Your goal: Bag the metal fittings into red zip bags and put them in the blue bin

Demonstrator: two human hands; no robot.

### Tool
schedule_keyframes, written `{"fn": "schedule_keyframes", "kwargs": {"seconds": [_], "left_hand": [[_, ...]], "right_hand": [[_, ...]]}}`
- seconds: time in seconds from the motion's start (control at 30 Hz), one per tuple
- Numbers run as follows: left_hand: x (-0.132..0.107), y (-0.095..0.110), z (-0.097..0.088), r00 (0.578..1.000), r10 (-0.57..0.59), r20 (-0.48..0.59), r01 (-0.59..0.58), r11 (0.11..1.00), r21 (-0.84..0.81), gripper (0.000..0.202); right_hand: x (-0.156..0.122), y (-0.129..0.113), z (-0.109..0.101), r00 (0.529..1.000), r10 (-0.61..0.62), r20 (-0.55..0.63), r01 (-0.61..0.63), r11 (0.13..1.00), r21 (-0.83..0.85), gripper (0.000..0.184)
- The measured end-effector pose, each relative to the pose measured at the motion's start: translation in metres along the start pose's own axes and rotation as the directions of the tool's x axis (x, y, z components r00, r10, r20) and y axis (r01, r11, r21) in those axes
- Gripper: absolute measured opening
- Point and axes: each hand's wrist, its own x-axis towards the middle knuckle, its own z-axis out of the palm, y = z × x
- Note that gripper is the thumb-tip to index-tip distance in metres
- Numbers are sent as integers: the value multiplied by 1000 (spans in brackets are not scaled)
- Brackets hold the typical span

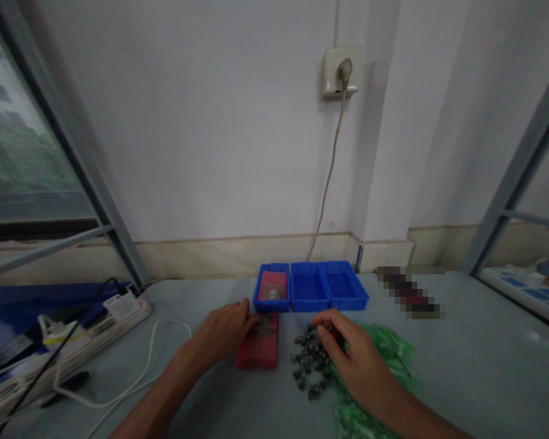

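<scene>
My left hand (229, 326) rests at the upper left edge of a flat red box (258, 352), its fingers bent together over a small greyish item there that I cannot make out. My right hand (352, 353) is over a loose pile of small dark metal parts (307, 360); thumb and forefinger pinch at the pile's upper edge, seemingly on one dark part. Under and beside that hand lies a crumpled green plastic bag (391, 350). Behind both hands stand blue bins (310, 305) in a row. The left one holds a red piece (273, 279) and a small clear bag.
A white power strip (137, 314) with plugs and a looping white cable (150, 353) lies at the left. A cord runs up the wall to a socket (341, 72). Metal frame posts (119, 244) flank the grey table (476, 366). A blurred dark item lies back right.
</scene>
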Motion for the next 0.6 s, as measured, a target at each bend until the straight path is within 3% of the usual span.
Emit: {"fn": "schedule_keyframes", "kwargs": {"seconds": [0.6], "left_hand": [[2,-10,-7,998,53,-33,-58,980,-191,18]], "right_hand": [[2,1,-2,1000,-1,7,1,1000,-26,23]]}}
